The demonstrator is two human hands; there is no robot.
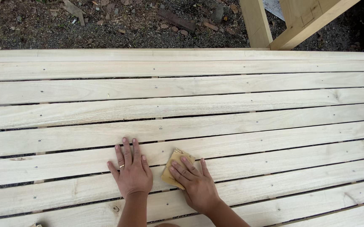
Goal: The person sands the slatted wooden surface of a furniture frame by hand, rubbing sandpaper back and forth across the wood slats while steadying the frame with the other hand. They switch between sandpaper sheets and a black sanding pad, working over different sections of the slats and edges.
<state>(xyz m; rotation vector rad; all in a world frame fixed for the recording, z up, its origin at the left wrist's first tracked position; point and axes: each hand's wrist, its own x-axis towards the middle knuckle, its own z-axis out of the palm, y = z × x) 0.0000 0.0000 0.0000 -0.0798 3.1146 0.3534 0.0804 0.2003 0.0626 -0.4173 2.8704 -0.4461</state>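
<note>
Pale, matt, bare wooden slats (pixel 232 109) with visible grain; tan, folded, gritty-looking sandpaper (pixel 174 162); rough gravel ground (pixel 106 25) littered with wood chips.

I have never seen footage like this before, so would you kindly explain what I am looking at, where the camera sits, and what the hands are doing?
There is no machine here, only a person's two bare hands. The single picture comes from a camera worn on the person's head, looking down. Below is a surface of pale wooden slats with narrow gaps between them and small nail or screw marks. The left hand lies flat on the wood, fingers spread, with a ring on one finger. The right hand presses a small tan sheet of sandpaper against a slat. Beyond the slats lie gravelly ground and a pale wooden frame.
</note>
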